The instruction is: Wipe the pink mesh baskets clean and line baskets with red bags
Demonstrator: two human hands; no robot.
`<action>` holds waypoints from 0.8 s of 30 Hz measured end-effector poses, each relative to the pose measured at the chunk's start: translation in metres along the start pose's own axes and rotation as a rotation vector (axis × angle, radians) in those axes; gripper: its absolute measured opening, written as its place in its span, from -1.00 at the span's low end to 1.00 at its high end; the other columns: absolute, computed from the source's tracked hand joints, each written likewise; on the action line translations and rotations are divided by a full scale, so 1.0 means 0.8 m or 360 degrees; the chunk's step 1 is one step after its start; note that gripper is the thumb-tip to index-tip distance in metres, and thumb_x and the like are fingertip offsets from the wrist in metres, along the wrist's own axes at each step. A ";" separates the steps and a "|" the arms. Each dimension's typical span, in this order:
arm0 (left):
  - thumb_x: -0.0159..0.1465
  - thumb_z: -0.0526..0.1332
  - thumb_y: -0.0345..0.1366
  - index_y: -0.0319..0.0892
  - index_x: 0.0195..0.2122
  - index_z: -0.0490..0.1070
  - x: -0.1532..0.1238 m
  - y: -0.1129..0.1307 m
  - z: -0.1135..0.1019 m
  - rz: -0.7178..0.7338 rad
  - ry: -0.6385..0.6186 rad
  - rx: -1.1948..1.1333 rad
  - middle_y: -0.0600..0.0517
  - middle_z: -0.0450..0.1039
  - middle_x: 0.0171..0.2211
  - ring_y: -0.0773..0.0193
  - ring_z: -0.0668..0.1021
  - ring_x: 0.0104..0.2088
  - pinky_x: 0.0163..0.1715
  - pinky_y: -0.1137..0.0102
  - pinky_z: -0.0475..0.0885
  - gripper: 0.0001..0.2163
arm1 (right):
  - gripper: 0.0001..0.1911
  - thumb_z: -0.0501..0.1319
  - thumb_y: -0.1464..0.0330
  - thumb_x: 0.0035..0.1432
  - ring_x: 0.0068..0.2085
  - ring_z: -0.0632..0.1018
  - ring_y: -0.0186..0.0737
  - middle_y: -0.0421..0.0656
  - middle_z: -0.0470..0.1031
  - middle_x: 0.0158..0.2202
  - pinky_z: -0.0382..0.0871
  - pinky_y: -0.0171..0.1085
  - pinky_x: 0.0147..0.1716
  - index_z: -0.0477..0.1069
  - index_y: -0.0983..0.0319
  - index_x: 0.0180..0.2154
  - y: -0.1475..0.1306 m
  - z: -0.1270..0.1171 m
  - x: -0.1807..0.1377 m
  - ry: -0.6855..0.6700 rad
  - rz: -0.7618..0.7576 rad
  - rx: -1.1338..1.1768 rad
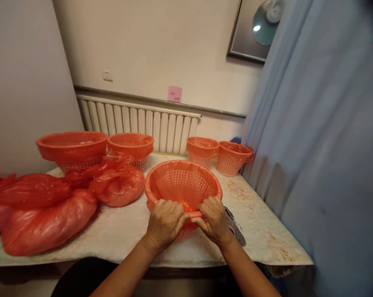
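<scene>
An orange mesh basket (180, 181) stands on the table in front of me, lined with thin orange plastic. My left hand (164, 225) and my right hand (214, 220) are both at its near rim, fingers pinched on a bunched bit of the orange plastic liner (188, 207) where it folds over the rim. The two hands almost touch each other above the rim.
Several filled red plastic bags (44, 222) lie on the left of the table (127, 235). Four more orange baskets (72, 148) line the far edge before a white radiator (137, 121). A blue curtain (322, 165) hangs close on the right. A dark patterned cloth (236, 229) lies by my right wrist.
</scene>
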State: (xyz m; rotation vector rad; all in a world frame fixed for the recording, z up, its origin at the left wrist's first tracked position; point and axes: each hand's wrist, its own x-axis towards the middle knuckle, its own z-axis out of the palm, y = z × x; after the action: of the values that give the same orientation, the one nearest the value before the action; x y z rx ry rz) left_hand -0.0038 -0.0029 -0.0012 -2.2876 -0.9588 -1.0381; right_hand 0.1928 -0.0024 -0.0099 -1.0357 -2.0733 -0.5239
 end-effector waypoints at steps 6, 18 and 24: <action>0.36 -0.01 -0.21 -0.16 -0.49 0.28 -0.003 -0.028 -0.003 0.0038 -0.0043 -0.0101 0.04 0.33 -0.55 0.22 0.31 -0.48 -0.40 0.28 0.13 -0.71 | -0.50 -0.10 0.01 0.28 -0.39 0.26 -0.22 -0.16 0.31 -0.49 0.02 -0.19 -0.32 0.25 0.21 -0.50 -0.021 -0.003 0.012 -0.0068 0.0054 -0.0111; 0.36 -0.03 -0.37 -0.19 -0.29 0.34 -0.025 -0.027 -0.024 -0.0196 0.0049 -0.0457 0.00 0.34 -0.42 0.19 0.34 -0.33 -0.18 0.19 0.23 -0.82 | -0.76 0.12 0.20 0.24 -0.33 0.29 -0.16 -0.17 0.37 -0.43 -0.01 -0.16 -0.30 0.28 0.18 -0.42 -0.097 0.009 0.035 -0.0151 0.0235 -0.0198; 0.37 -0.04 -0.27 -0.16 -0.44 0.32 -0.024 -0.020 -0.009 -0.0201 0.0030 -0.0371 0.04 0.26 -0.51 0.19 0.28 -0.40 -0.24 0.21 0.21 -0.74 | -0.71 -0.02 0.15 0.31 -0.32 0.28 -0.17 -0.15 0.38 -0.38 0.03 -0.18 -0.30 0.34 0.19 -0.26 -0.056 -0.010 0.021 -0.0366 -0.0020 -0.0109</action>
State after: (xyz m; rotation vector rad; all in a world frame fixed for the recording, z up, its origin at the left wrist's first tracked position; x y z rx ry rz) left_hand -0.0281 -0.0047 -0.0097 -2.4228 -1.0336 -1.2824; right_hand 0.1538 -0.0253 0.0071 -1.1700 -2.2774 -0.5052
